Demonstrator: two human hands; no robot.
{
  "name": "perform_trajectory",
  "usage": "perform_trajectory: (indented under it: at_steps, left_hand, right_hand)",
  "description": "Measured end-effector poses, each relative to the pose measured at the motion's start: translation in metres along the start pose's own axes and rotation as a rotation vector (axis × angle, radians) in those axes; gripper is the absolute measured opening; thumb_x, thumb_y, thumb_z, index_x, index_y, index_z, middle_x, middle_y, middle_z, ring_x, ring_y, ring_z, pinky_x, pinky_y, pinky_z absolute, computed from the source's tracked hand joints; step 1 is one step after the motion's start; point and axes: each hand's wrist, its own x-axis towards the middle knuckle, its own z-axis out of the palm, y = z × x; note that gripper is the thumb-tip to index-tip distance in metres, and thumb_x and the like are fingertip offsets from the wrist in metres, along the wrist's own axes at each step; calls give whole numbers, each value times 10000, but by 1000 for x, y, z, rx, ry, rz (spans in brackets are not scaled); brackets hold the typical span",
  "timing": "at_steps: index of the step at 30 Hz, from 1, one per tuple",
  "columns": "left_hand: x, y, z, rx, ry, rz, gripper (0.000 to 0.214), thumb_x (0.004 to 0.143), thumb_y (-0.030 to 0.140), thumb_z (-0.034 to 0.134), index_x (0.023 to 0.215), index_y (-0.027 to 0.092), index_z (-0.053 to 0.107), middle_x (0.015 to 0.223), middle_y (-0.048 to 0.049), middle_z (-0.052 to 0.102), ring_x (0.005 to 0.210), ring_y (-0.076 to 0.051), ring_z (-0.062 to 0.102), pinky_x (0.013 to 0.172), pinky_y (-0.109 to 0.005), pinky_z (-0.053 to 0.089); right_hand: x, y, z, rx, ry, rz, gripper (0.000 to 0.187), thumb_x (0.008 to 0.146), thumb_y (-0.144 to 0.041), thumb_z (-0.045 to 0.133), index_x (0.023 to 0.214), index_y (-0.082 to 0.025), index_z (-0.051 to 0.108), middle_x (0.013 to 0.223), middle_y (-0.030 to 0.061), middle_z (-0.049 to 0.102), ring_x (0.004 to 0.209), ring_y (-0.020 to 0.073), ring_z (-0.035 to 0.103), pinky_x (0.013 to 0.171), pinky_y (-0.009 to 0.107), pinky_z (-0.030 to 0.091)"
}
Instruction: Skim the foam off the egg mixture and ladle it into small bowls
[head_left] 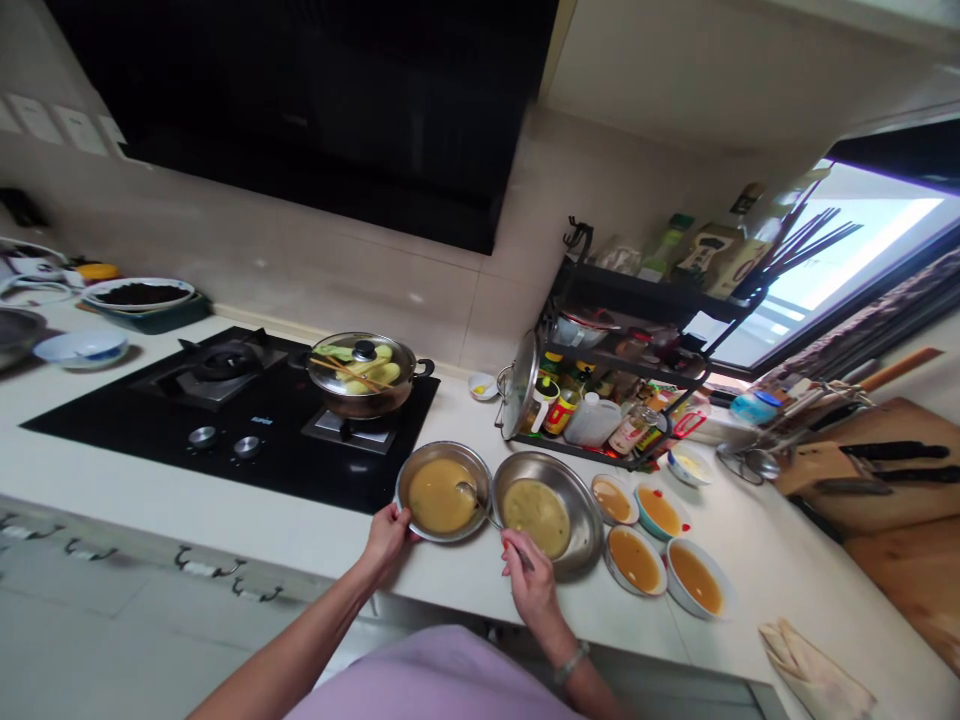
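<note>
My left hand (388,535) pinches the near-left rim of a metal bowl (486,478) that holds a yellow-brown liquid. In my right hand (531,575) is the handle of a metal spoon (468,490); its head dips into that liquid near the bowl's right side. A wider metal bowl (589,500) with a paler, greenish-yellow liquid stands beside it, under the spoon's handle. To the right are several small bowls of orange-brown liquid, among them a white bowl (731,590) and a turquoise-sided bowl (642,515).
A glass-lidded pan (361,402) with pale green pieces sits on the black gas hob (277,470). Behind the bowls stands a black rack (637,365) of bottles. At right are a knife block (825,460), a wooden board (915,520) and a folded cloth (814,665).
</note>
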Motion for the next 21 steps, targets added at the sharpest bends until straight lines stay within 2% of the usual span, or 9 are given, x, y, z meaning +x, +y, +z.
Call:
perform_trajectory:
  at_steps: [4,7,12,17,21]
  left_hand:
    - [1,0,4,-20,-20,-14,326,635,312,702,549,204,406,460,79,444,421,-85,466,447,-228,473]
    - [1,0,5,-30,-30,-16,337,645,323,716,560,201,414,460,80,447,407,-82,466,444,-229,481]
    - [-1,-1,3,-45,-45,-15,359,660,326,736,569,198,414,468,73,467,402,-80,485,425,-216,478]
    - [2,-5,0,-84,-75,-20,385,667,325,760,579,194,409,486,74,473,412,-78,494,425,-223,504]
    - [2,-5,-2,-66,-94,-49,363,685,324,760,601,189,434,492,73,479,422,-84,513,451,-235,530]
  right_hand:
    - [4,6,4,137,204,209,399,841,-519,581,956,-145,659,614,16,641,522,150,624,514,273,553]
    - [8,4,1,242,289,276,471,773,-585,632,934,-143,628,500,-14,603,541,183,653,592,317,564]
    - [14,-3,-8,354,369,384,526,674,-595,722,921,-145,608,597,39,678,480,172,615,452,278,494]
    - [16,-9,-18,444,428,441,483,661,-542,749,919,-168,586,638,50,699,507,179,625,451,271,483]
    - [17,-15,-39,452,496,429,477,661,-507,758,935,-162,575,629,51,695,521,176,626,455,260,479]
